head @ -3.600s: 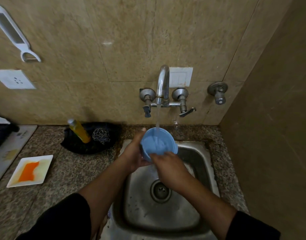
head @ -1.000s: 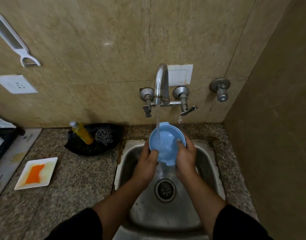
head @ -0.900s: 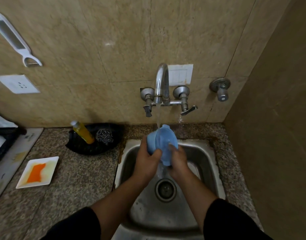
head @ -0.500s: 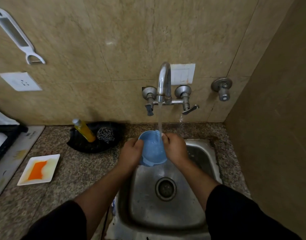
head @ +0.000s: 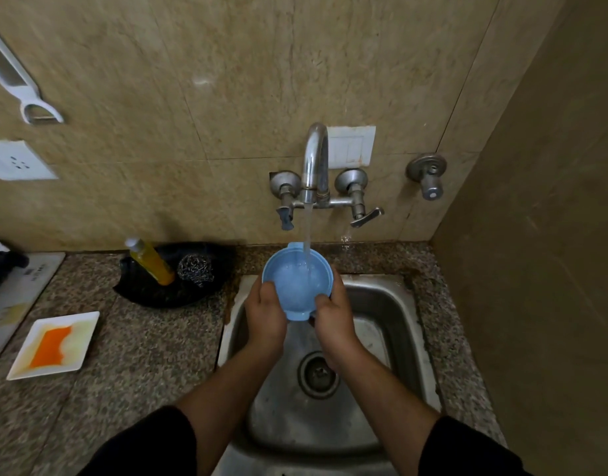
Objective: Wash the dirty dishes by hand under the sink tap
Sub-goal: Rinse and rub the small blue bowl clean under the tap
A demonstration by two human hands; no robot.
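A light blue plastic bowl point(head: 295, 281) with small rim tabs is held over the steel sink point(head: 395, 314), its opening facing up towards me. My left hand point(head: 264, 314) grips its left side and my right hand point(head: 331, 316) grips its right side, thumbs on the rim. Water runs from the chrome tap point(head: 315, 163) in a thin stream into the far part of the bowl. A white square plate point(head: 53, 345) smeared with orange sauce lies on the counter at the left.
A black tray point(head: 165, 290) behind the sink's left corner holds a yellow soap bottle point(head: 151, 261) and a steel scrubber point(head: 196, 269). The drain point(head: 318, 374) sits below my hands. The brown wall closes in on the right; a white board lies at far left.
The bowl has been turned in my hands from tilted sideways to opening up, and the stream now falls inside it. Both hands have shifted lower on its sides.
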